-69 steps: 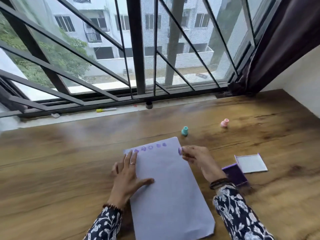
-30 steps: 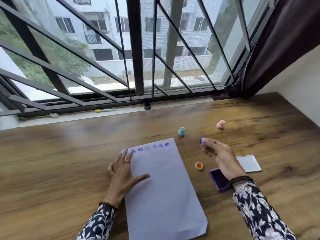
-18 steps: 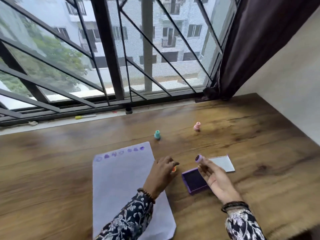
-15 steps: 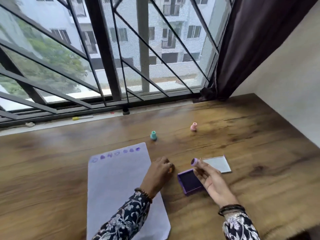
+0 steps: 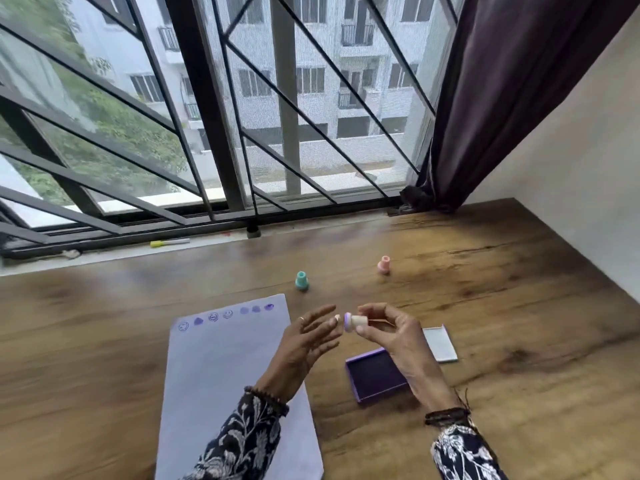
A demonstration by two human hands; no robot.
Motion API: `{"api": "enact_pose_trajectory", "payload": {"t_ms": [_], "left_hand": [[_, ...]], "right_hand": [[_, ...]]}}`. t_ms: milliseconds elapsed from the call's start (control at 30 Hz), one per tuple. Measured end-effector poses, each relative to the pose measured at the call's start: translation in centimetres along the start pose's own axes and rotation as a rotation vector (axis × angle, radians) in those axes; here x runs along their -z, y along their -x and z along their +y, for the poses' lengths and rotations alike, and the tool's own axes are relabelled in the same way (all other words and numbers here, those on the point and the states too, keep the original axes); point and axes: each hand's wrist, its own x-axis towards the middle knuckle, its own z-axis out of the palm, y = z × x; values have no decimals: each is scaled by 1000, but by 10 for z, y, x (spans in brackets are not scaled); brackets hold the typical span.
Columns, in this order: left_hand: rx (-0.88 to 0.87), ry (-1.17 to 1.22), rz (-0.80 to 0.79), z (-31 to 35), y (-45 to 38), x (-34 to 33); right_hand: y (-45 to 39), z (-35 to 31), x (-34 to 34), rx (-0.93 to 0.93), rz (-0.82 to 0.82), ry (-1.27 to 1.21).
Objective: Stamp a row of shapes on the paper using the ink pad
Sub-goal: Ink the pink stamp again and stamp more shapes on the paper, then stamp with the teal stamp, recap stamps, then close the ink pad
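Note:
A pale lilac sheet of paper (image 5: 225,375) lies on the wooden table (image 5: 519,306), with a row of purple stamped shapes (image 5: 227,315) along its far edge. Right of it sits the open purple ink pad (image 5: 375,375). My right hand (image 5: 394,336) is raised above the pad and pinches a small stamp (image 5: 354,322) sideways, its purple face turned left. My left hand (image 5: 308,341) hovers just left of the stamp with fingers spread. A small pale thing at its fingertips is too blurred to identify.
The ink pad's white lid (image 5: 440,344) lies to the right of the pad. A teal stamp (image 5: 301,280) and a pink stamp (image 5: 383,265) stand further back. A yellow-capped marker (image 5: 169,242) rests on the window sill. A wall bounds the table's right side.
My right hand left the paper's edge with the stamp and rose above the ink pad. My left hand left the paper, reached to a small orange cap beside the pad, then lifted toward the stamp.

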Motion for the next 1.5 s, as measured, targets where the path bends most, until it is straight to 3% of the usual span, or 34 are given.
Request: {"api": "enact_pose_trajectory", "payload": {"t_ms": [400,667,800,967,1200,1500], "left_hand": [[-45,-81,-31,15,-4,1],[17,-2,-46,8,-20,-2],[-43,-58,-20,-5,-31,-8],[-136,-255,102,-4,-59,-9],[-313,-839,167,13,-120,-14],[-369,-1107,228,8,-122,-21]], "right_hand": [[-10,-14,-5,138,-31,172],[-31,-4,-6,58,-15,133],[-47,8,-3,33,44,99],[-74,25,3,-82,8,106],[-130,31,7,17,126,431],[-141,39,-3,64,253,452]]}}
